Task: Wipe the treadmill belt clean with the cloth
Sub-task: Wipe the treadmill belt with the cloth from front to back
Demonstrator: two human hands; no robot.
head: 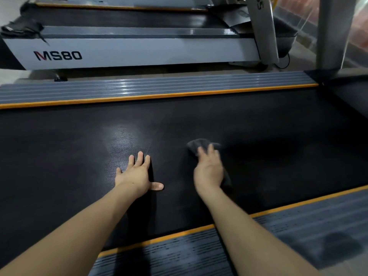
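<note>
Two bare hands down on a black treadmill belt (pixel 258 120), seen from the head camera.

Left hand (pixel 135 174) flat on the belt, fingers straight and spread, thumb out to the side, gripping nothing. Right hand (pixel 209 168) pressing a dark grey cloth (pixel 199 144) against the belt, fingers fairly straight over it, cloth showing past the fingertips and beside the palm. Orange-edged grey side rails (pixel 159 88) along both belt edges. Beyond, a second treadmill (pixel 139 50) marked MS80.

Dim — glare on belt (pixel 123 140); right hand (pixel 209 168) perhaps motion-blurred.
</note>
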